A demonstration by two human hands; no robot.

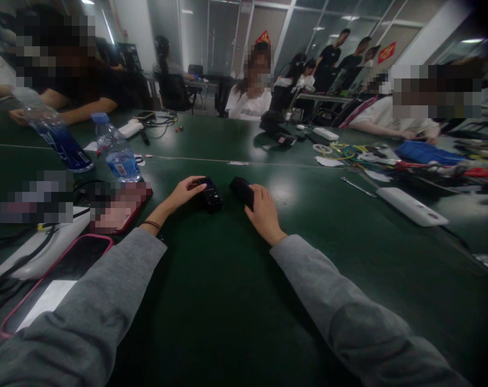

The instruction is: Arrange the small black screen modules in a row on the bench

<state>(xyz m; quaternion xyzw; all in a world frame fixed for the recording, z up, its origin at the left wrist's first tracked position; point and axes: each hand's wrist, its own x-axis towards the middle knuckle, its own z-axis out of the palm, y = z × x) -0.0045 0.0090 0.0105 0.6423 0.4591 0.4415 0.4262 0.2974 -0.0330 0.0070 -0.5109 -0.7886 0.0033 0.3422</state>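
My left hand [187, 192] is closed around the left end of a small black device with a screen [212, 196], the thumb resting on its top. The device lies on the dark green table [211, 301]. A short gap to the right, my right hand [264, 210] is wrapped over a dark, blocky black object [240, 190]. Its far end sticks out to the left of my fingers, and the rest is hidden under my palm. I cannot make out what kind of object it is. The two black things do not touch.
On the left stand a water bottle [120, 156] and a blue-labelled bottle [60, 137], with phones [82, 252] and cables nearer. To the right lie a wrench [357, 186], a white power bank-like box [411, 206] and tangled wires [348, 153]. Several people sit around the table.
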